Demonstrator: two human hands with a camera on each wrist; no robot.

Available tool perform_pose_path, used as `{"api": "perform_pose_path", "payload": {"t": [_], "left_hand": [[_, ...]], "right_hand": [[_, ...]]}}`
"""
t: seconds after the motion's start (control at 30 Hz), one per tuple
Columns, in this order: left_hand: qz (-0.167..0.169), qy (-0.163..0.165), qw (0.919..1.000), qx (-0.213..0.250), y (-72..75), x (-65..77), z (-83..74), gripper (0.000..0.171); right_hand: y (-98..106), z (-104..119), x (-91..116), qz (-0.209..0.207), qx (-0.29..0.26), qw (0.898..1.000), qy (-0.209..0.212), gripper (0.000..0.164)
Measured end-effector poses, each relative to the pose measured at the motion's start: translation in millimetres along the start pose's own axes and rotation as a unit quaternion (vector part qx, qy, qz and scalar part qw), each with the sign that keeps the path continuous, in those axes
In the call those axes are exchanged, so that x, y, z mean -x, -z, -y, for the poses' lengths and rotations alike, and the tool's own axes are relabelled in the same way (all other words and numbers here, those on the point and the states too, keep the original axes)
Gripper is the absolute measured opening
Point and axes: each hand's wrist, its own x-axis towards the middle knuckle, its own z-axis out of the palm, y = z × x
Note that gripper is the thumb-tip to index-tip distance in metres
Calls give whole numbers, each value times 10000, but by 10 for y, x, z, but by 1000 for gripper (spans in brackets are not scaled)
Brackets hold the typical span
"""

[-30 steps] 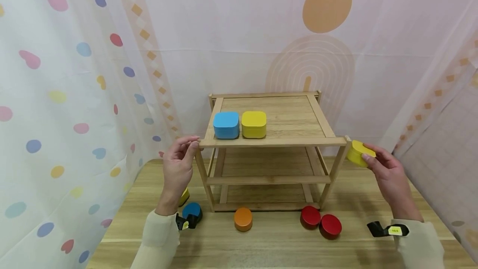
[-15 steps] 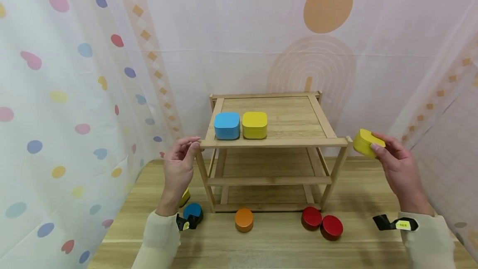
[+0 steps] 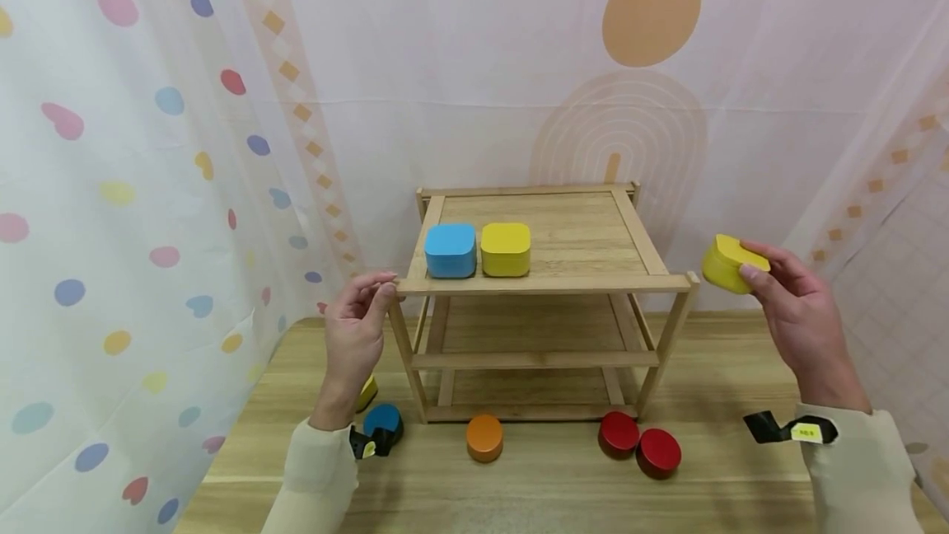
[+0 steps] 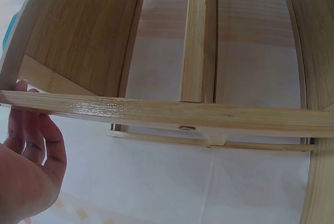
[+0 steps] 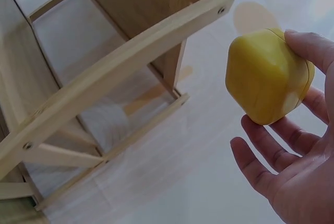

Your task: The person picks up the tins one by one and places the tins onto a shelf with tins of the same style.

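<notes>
The yellow box [image 3: 726,266] hangs just right of the rack [image 3: 586,229], pinched in my right grip [image 3: 804,316]; my left grip [image 3: 356,328] holds the rack's near-left corner. Carrying step, I'd say; next calls for a steady swing inward, over the top.

Left hand [image 4: 26,179]: cut off by the left wrist view's edge, fingers partly covered by the wooden rack [image 4: 130,108], itself cropped. Blue sliver [image 4: 10,28], same view: cropped, possibly a box. Right hand [image 5: 308,182]: cropped at right. Held yellow box [image 5: 263,78]: one corner under the thumb. Low yellow item [image 3: 367,393]: mostly behind the left forearm. Blue round piece [image 3: 382,417]: partly covered by a strap. Right wrist label [image 3: 806,433]: lettering illegible.
</notes>
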Motion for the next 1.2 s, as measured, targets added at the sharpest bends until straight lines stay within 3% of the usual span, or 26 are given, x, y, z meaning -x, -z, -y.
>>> {"api": "perform_pose_path", "payload": {"t": [0.23, 0.47, 1.2], "left_hand": [[-18, 49, 9999, -117, -2, 4, -12, 16], [-34, 70, 9998, -165, -10, -9, -27, 16], [32, -18, 10000, -59, 3, -12, -22, 16]], "right_hand": [[-111, 132, -96, 241, -188, 9992, 260, 35], [-241, 263, -206, 276, -88, 9994, 206, 35], [-567, 354, -457, 1115, -258, 9924, 443, 36]]}}
